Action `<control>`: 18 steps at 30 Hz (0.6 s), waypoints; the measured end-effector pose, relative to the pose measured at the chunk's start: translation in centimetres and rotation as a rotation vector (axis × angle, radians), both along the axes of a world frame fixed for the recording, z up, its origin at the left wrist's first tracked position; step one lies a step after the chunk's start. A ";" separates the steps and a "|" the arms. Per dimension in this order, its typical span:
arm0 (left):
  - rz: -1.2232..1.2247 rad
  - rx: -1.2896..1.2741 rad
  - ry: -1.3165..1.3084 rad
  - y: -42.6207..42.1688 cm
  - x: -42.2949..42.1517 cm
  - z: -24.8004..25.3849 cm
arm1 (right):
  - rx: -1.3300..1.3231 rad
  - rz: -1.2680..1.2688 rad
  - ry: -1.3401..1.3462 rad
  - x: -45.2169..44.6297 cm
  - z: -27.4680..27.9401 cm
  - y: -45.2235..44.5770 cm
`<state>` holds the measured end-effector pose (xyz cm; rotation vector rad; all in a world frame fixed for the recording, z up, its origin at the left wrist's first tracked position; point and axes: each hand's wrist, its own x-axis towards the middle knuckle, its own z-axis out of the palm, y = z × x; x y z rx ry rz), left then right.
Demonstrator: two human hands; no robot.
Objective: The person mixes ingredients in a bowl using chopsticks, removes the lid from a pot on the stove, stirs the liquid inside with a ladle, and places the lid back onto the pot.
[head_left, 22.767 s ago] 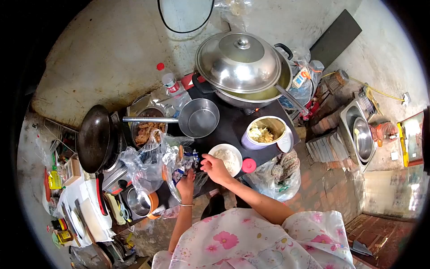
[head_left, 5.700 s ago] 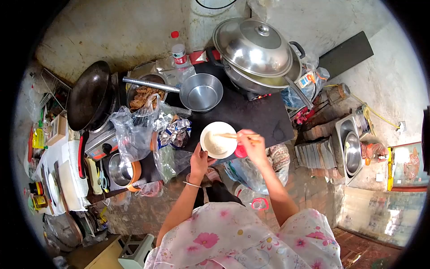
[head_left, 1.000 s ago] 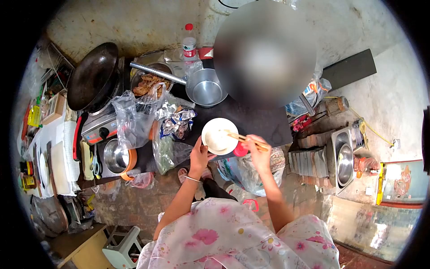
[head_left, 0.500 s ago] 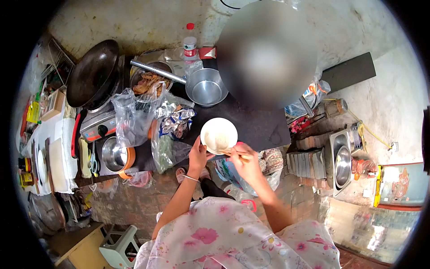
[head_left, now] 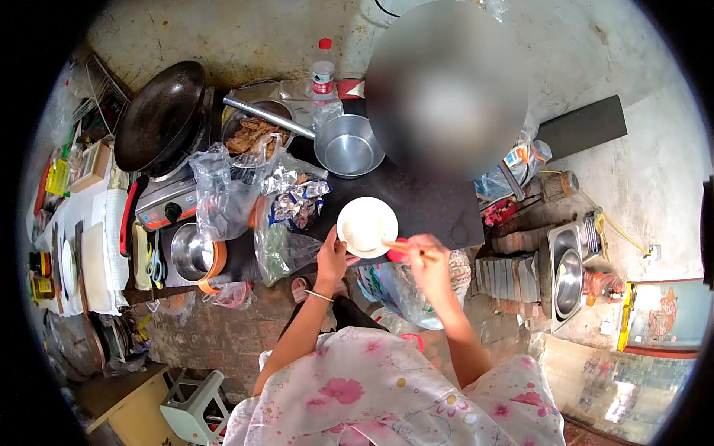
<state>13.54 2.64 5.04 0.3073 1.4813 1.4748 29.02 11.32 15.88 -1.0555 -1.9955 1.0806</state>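
Note:
My left hand [head_left: 332, 260] is wrapped round the near left side of a white bowl [head_left: 367, 201], held above the front edge of the dark table. Something pale lies inside the bowl, too indistinct to name. In my right hand [head_left: 431, 269] is a pair of wooden chopsticks [head_left: 397, 246], gripped at the bowl's right side with the tips reaching over its rim into it. A red thing [head_left: 398, 254] shows behind the chopsticks, partly hidden by my right hand. Beyond the bowl stands a metal saucepan [head_left: 348, 147] with a long handle.
Left of the bowl lie plastic bags [head_left: 219, 186] and foil packets [head_left: 301, 202]. Further left are a gas stove [head_left: 167, 204], a black wok [head_left: 160, 119] and a metal pot [head_left: 190, 251]. A water bottle [head_left: 323, 73] stands by the wall. A blurred patch hides the table's far right.
My right hand has shifted a little to the right, with the chopsticks tilted differently at the bowl. The bowl stays in my left hand. The whole view has moved slightly.

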 end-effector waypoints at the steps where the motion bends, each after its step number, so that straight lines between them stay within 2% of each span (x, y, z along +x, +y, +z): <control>1: -0.005 -0.010 0.013 0.0 0.1 0.0 | -0.076 0.015 0.007 0.1 -0.1 -0.9; 2: -0.004 -0.011 0.012 0.0 0.1 0.1 | -0.182 0.013 0.094 -0.3 -0.4 -2.2; 3: 0.002 -0.002 0.004 0.1 0.1 0.3 | 0.006 0.034 -0.005 -1.1 -0.8 -2.4; 5: 0.007 0.004 -0.001 0.0 0.1 0.4 | -0.096 0.029 0.054 -1.3 -0.5 -1.9; 7: 0.018 0.014 -0.034 0.1 0.1 0.2 | 0.177 -0.003 -0.012 -0.9 1.2 -0.1; 8: 0.020 0.015 -0.035 0.1 0.2 0.2 | 0.026 -0.074 -0.126 -0.5 2.2 0.1; 11: 0.025 -0.026 -0.023 0.2 0.2 0.4 | 0.058 0.045 0.024 0.2 -0.9 -1.9; 12: 0.022 -0.013 -0.026 0.1 0.2 0.4 | 0.087 0.077 -0.047 -0.9 -0.1 -2.4; 15: -0.013 -0.018 -0.030 -0.1 0.0 0.5 | 0.196 0.083 -0.010 -0.7 -0.4 -0.6; 16: -0.045 -0.032 -0.033 0.0 -0.1 0.5 | 0.163 0.017 0.011 -0.7 0.7 0.0; 17: -0.042 -0.030 -0.035 0.0 0.0 0.5 | 0.154 -0.030 -0.140 -0.2 2.3 0.3; 18: -0.032 -0.021 -0.041 0.0 0.0 0.5 | 0.173 0.013 -0.094 0.5 1.7 0.1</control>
